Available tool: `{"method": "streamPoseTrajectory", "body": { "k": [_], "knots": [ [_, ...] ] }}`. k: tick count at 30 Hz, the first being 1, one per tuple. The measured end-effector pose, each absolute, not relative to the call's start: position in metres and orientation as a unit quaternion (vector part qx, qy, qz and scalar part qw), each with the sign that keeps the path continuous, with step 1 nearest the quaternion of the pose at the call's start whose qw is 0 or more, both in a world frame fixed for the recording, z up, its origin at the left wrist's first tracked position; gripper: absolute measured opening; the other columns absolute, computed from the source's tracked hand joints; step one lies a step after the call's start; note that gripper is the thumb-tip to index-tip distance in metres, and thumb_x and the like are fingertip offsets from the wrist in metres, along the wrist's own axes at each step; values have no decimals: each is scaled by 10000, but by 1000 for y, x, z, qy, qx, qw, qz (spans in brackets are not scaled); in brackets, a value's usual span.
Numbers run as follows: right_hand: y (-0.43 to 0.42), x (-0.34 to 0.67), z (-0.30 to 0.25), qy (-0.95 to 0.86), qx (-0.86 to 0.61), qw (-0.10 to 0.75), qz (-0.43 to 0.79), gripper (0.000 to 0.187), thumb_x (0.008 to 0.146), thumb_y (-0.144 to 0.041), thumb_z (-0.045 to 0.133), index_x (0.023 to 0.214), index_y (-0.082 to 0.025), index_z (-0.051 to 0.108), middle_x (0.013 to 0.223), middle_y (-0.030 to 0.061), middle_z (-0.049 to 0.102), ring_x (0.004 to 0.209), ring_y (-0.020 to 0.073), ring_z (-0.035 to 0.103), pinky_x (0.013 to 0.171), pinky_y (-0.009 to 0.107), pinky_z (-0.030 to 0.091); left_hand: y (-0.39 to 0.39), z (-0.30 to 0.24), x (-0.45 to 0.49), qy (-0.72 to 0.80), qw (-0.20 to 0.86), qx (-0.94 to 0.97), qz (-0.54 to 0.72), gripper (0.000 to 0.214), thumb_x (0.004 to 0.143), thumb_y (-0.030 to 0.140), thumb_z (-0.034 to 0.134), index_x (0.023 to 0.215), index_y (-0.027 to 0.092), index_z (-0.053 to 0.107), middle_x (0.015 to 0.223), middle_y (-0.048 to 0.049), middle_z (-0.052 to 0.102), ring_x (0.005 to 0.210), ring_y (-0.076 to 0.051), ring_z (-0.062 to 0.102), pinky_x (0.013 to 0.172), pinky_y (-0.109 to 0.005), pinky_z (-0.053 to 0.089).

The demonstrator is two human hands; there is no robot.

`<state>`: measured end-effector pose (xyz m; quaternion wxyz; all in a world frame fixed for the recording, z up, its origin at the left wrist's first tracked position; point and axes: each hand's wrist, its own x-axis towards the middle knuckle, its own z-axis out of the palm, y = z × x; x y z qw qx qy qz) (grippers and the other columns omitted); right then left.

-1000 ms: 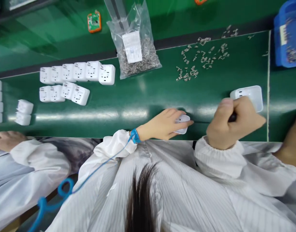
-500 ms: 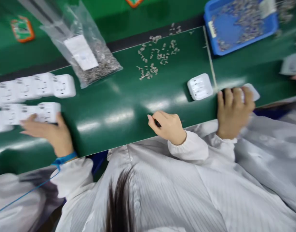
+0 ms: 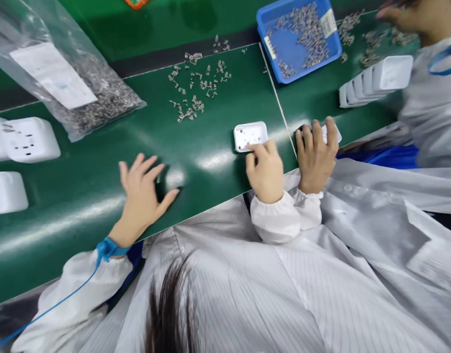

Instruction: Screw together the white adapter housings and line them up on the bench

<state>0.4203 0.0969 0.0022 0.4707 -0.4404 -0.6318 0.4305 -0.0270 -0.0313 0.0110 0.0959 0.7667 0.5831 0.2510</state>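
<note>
head view: left hand [image 3: 139, 196] open over the desk [image 3: 207, 142]; right hand [image 3: 267, 171] at the case [image 3: 252, 132] right of centre, grip unclear, seemingly fetching it; next likely needs a steady pinch

From my end the green bench top [image 3: 196, 162] looks smooth and properly glossy, all light streaks, while the white casing [image 3: 252, 133] seems to be smooth hard plastic with a soft sheen. I'm also getting shiny metal clips [image 3: 198, 105], a clear, crinkly plastic bag [image 3: 117, 86] with a paper label [image 3: 54, 73], a smooth blue plastic tray [image 3: 286, 46], and a matt, finely striped cloth coat [image 3: 229, 264].
</note>
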Motion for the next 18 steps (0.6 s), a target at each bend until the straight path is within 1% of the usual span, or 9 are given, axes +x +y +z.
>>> {"method": "streamPoseTrajectory", "body": {
  "k": [2, 3, 4, 7, 9, 12, 14, 16, 18],
  "knots": [
    [81, 385, 18, -626, -495, 438, 414, 450, 1023, -395, 159, 1344, -461, 467, 1378, 51, 483, 1277, 198, 483, 989, 446, 417, -20, 12, -8, 565, 155, 773, 243, 683, 959, 575, 543, 1502, 212, 343, 1503, -169, 437, 1488, -382, 296, 1230, -668, 126],
    [70, 359, 26, -669, -506, 379, 391, 459, 1030, -394, 159, 1288, -380, 537, 1292, 97, 527, 1228, 215, 524, 963, 443, 441, -15, 13, -1, 563, 175, 771, 240, 712, 974, 611, 492, 1527, 203, 308, 1526, -169, 416, 1505, -373, 265, 1235, -652, 108],
    [58, 329, 33, -734, -497, 277, 370, 415, 1030, -373, 225, 1208, -314, 595, 1185, 118, 573, 1149, 229, 566, 914, 432, 468, -11, 14, 4, 561, 191, 772, 231, 732, 987, 632, 444, 1552, 201, 269, 1547, -165, 395, 1517, -364, 239, 1238, -643, 81],
    [27, 244, 45, -777, -448, 208, 391, 200, 964, -299, 484, 927, -217, 662, 937, 79, 634, 881, 190, 612, 805, 355, 503, -4, 16, 10, 555, 204, 784, 186, 705, 1018, 633, 347, 1576, 217, 239, 1591, -148, 345, 1531, -344, 214, 1232, -634, 7],
    [19, 211, 49, -797, -422, 168, 398, 211, 956, -213, 469, 913, -172, 672, 906, 68, 664, 825, 162, 613, 810, 327, 508, -3, 16, 9, 554, 204, 790, 166, 636, 1029, 611, 346, 1550, 249, 313, 1601, -125, 336, 1533, -330, 216, 1233, -624, -10],
    [29, 207, 64, -801, -427, 184, 377, 227, 969, -194, 484, 1053, -166, 693, 977, 46, 706, 853, 140, 637, 837, 296, 504, -6, 15, 8, 555, 200, 785, 186, 609, 1005, 603, 426, 1520, 284, 363, 1598, -106, 341, 1534, -329, 210, 1239, -613, 6],
    [41, 217, 79, -803, -433, 212, 351, 210, 981, -225, 511, 1061, -182, 700, 945, 25, 708, 827, 131, 638, 807, 282, 496, -7, 15, 8, 555, 197, 779, 214, 655, 980, 608, 462, 1532, 278, 336, 1633, -124, 255, 1544, -353, 162, 1237, -623, 34],
    [50, 223, 94, -799, -438, 249, 329, 215, 1004, -278, 505, 1032, -195, 702, 855, 8, 685, 755, 119, 624, 741, 272, 479, -8, 15, 9, 552, 201, 778, 224, 621, 971, 598, 466, 1495, 276, 382, 1650, -121, 207, 1548, -374, 125, 1231, -642, 34],
    [55, 225, 103, -770, -466, 321, 295, 253, 1023, -349, 488, 1018, -195, 688, 774, 7, 636, 696, 114, 601, 679, 274, 451, -8, 15, 9, 546, 218, 780, 214, 502, 978, 566, 457, 1386, 274, 479, 1616, -95, 305, 1542, -372, 155, 1228, -658, -10]
  ]
}}
